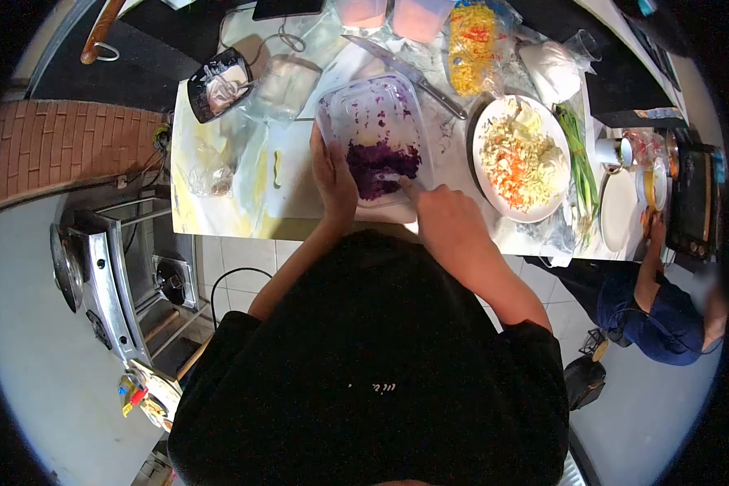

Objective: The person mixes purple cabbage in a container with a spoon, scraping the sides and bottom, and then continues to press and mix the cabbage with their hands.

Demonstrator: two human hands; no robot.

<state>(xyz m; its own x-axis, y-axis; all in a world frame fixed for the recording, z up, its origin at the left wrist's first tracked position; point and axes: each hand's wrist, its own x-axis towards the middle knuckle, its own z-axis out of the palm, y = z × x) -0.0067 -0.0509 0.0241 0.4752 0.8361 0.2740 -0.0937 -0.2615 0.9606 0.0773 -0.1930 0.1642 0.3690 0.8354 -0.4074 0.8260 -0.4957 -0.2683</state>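
Note:
A clear plastic container (374, 86) stands on the table in front of me. Dark purple mashed food (373, 166) fills its near half, with smears of it up the far end. My left hand (334, 180) grips the container's left wall. In my right hand (448, 217), at the near right corner, is a small utensil (387, 176) whose tip lies in the purple food. The index finger presses along it, and most of the handle is hidden. Whether it is a spoon or a fork cannot be made out.
A large knife (413, 77) lies beyond the container. To the right are a plate of chopped vegetables (522, 162), green onions (575, 162) and a white plate (620, 209). A black tray (221, 85) sits at the left. Another person (656, 316) stands at the right.

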